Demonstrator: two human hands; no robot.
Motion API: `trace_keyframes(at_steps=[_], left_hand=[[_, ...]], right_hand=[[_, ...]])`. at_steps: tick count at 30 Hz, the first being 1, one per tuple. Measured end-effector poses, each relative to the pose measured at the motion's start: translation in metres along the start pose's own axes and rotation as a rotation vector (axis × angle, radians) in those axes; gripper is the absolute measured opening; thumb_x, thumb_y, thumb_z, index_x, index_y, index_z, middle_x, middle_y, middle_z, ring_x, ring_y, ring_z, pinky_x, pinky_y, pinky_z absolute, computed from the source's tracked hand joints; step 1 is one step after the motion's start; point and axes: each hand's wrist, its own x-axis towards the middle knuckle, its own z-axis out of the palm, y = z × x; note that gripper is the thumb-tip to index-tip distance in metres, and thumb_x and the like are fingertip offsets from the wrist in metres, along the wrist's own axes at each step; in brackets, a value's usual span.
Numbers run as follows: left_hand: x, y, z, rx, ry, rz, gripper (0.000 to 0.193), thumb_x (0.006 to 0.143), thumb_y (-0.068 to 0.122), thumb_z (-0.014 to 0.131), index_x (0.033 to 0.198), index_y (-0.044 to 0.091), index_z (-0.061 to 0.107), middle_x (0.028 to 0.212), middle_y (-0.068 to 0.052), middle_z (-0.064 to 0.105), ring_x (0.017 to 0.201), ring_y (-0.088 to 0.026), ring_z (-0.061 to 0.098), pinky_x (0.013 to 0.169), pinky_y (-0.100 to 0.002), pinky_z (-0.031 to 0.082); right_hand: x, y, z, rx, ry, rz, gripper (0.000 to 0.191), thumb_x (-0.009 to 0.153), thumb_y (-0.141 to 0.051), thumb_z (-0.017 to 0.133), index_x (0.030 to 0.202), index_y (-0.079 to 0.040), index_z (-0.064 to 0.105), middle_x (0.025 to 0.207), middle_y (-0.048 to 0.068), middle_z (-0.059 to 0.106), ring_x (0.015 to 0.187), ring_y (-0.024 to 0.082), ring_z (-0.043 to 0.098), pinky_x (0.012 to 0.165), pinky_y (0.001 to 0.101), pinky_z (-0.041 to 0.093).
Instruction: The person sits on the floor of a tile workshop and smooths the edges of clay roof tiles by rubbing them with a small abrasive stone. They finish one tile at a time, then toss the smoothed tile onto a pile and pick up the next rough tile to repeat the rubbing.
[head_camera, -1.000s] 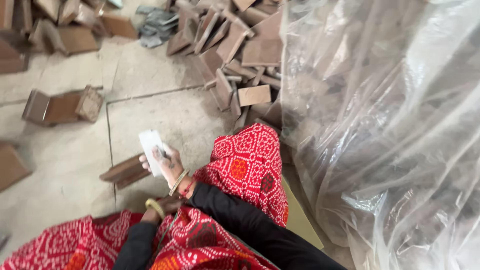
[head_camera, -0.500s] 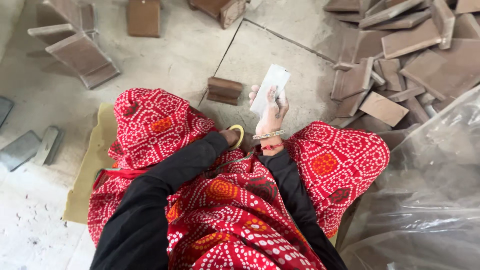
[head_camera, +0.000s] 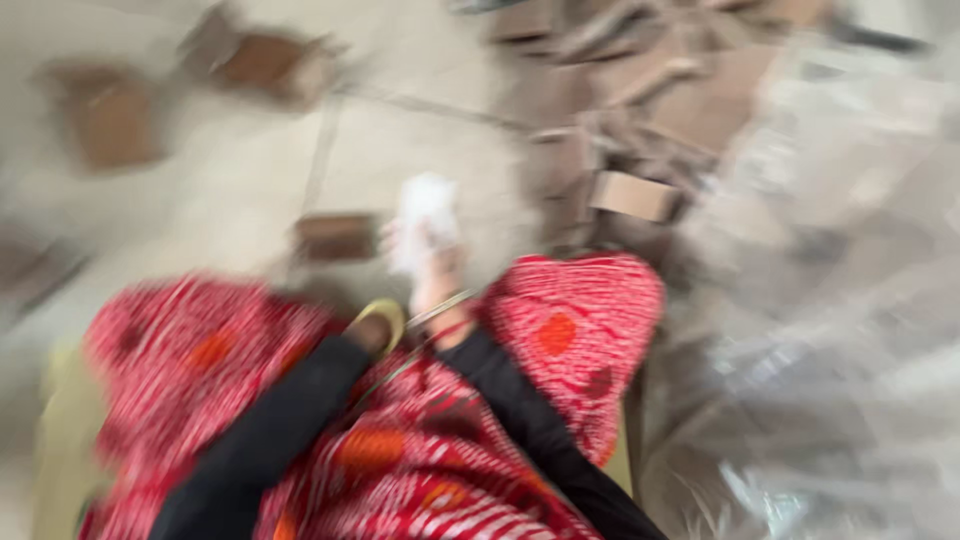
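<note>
Fingers (head_camera: 405, 235) of the right hand (head_camera: 425, 255) were clamped on a white slip (head_camera: 425, 205), a brown box (head_camera: 335, 237) just beside them; a firm pinch seemed wise amid blur.

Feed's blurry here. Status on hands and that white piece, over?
Right hand holds white piece. Left hand hidden at the lap. Brown block beside it on floor; nothing in the way.
</note>
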Motion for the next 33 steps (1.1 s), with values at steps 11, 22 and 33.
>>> trace_keyframes(at_steps=[11,22,33], left_hand=[[-0.03,-0.051,-0.085,-0.303,0.611,-0.173,0.044,0.113,0.037,0.048,0.125,-0.001,0.066,0.102,-0.011,0.069,0.08,-0.02,0.062,0.075,-0.032,0.052],[0.126,0.108,-0.036,1.522,0.65,-1.14,0.054,0.122,0.038,0.039,0.127,-0.007,0.068,0.102,-0.018,0.072,0.078,-0.021,0.067,0.071,-0.03,0.054],[0.134,0.109,-0.031,1.586,0.694,-0.994,0.042,0.11,0.024,0.049,0.123,-0.011,0.07,0.106,-0.024,0.073,0.089,-0.027,0.069,0.079,-0.035,0.054]], right_hand=[[0.019,0.009,-0.005,0.855,0.502,0.564,0.045,0.107,-0.042,0.063,0.119,0.001,0.062,0.091,0.012,0.074,0.07,0.015,0.071,0.061,0.029,0.058],[0.015,0.031,0.007,0.877,0.428,0.648,0.041,0.107,-0.04,0.063,0.129,-0.004,0.062,0.095,0.01,0.074,0.073,0.016,0.07,0.062,0.0291,0.057],[0.022,0.06,0.002,0.792,0.38,0.687,0.033,0.108,-0.034,0.063,0.126,-0.006,0.065,0.095,0.01,0.072,0.073,0.018,0.067,0.063,0.0316,0.055]])
